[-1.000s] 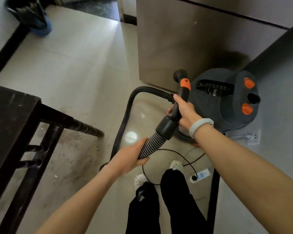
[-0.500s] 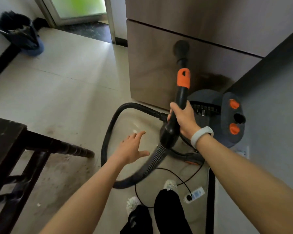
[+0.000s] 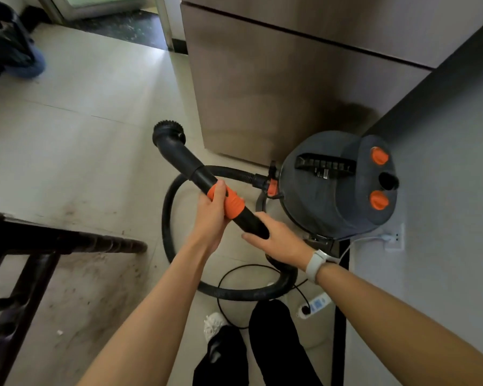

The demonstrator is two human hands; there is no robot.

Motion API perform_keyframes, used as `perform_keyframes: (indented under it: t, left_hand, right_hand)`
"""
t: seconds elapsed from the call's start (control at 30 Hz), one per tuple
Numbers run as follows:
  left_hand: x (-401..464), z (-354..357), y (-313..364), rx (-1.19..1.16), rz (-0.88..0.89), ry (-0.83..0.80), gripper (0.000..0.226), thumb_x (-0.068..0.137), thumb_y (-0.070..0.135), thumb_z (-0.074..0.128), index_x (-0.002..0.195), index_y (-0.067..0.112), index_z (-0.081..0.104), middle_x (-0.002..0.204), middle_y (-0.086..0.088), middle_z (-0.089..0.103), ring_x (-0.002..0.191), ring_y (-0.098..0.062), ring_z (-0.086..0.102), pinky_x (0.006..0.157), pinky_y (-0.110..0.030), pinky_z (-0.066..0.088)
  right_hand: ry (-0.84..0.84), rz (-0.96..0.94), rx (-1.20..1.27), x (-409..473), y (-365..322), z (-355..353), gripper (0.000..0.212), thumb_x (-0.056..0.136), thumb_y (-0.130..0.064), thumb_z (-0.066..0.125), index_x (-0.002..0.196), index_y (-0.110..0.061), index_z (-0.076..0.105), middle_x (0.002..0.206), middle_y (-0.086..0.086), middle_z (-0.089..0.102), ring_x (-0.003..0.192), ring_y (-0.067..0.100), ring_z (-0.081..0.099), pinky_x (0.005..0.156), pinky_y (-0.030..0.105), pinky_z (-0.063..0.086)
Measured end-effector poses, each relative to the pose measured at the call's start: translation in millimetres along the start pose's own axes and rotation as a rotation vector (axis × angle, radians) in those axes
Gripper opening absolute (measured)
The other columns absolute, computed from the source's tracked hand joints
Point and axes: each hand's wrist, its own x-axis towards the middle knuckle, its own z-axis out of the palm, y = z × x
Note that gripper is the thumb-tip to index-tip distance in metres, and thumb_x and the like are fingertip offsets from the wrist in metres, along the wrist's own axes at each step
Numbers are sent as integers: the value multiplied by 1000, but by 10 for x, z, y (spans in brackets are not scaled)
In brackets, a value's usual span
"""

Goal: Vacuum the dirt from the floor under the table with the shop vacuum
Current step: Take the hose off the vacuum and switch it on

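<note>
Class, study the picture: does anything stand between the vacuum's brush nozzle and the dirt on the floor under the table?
Only the table's dark turned rail runs across the near edge of the dirt. The brush nozzle, held up by both hands, otherwise has open floor before it.

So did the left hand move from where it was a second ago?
Yes. The left hand has left the ribbed hose and gone up the wand to grip its orange collar, ending nearer the grey vacuum canister.

Shop vacuum [image 3: 338, 185] right of table [image 3: 25, 240], apart.
</note>
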Motion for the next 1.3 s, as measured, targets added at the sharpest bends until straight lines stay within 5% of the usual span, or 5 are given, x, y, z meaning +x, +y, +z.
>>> perform_keyframes:
  t: [0.13, 0.23, 0.5, 0.73, 1.3]
  left_hand:
    - [72, 192, -87, 179, 4, 10, 40, 97, 35, 48, 122, 5, 42, 89, -9, 54, 78, -18, 61, 85, -41, 56]
    - [114, 428, -122, 321, 18, -32, 21, 96, 35, 49, 110, 19, 45, 91, -12, 56, 81, -21, 59, 77, -33, 56]
    - [301, 1258, -496, 544, 79, -220, 19, 96, 20, 51, 110, 9, 44, 68, 2, 47, 48, 4, 51, 49, -12, 45]
    - [463, 1631, -934, 678, -39, -205, 26, 95, 28, 54, 116, 18, 43, 78, 0, 52, 68, -10, 54, 58, -16, 48]
    - [642, 1972, -1133, 741, -85, -196, 23, 95, 28, 52, 111, 18, 40, 85, -5, 53, 75, -18, 58, 62, -23, 52]
  right_hand:
    - [87, 71, 73, -119, 255, -259, 36, 98, -34, 45, 131, -22, 47, 100, -6, 58, 93, 8, 57, 80, 22, 43]
    - [310, 133, 74, -219, 622, -577, 29, 97, -20, 48, 125, -14, 53, 93, -7, 57, 88, 8, 56, 77, 20, 41]
    - [753, 279, -111, -339, 1769, -1490, 23, 90, 0, 56, 112, 7, 59, 105, 26, 59, 97, 37, 57, 86, 37, 42]
    - [606, 232, -204, -168, 2299, -1832, 16, 82, 3, 64, 99, 5, 65, 104, 26, 57, 100, 41, 53, 89, 42, 40]
    - [433, -153, -622, -178, 2451, -2064, 13, 73, -7, 72, 80, -6, 62, 78, 9, 57, 72, 25, 54, 46, 24, 35]
